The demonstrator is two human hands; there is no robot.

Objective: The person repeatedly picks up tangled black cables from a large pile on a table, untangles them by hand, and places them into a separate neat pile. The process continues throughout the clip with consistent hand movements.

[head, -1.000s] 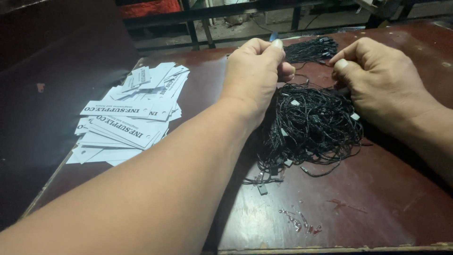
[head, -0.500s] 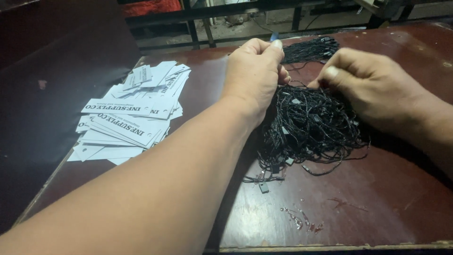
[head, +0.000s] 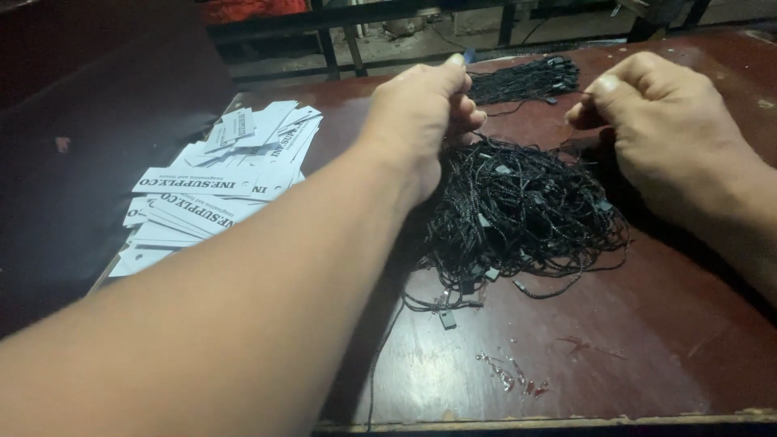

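On the dark red worktop (head: 615, 356), seen from the head camera, a loose tangle of black strings (head: 522, 214) with small black fasteners lies between the two hands. The left hand (head: 421, 121) hovers at the tangle's upper left edge, its fingers curled in with the thumb pressed against them; it seems to pinch a strand, though the strand itself is too thin to make out. The right hand (head: 655, 121) sits at the upper right of the heap, fingers bent and thumb tip meeting the forefinger, likewise closed in a pinch whose contents cannot be told. Behind the hands lies a second, tidier bundle of black strings (head: 526, 79). To the left, well apart from the tangle, a spread pile of white paper tags (head: 218, 190) rests near the worktop's edge. A few small shiny scraps (head: 510, 376) lie near the front edge.
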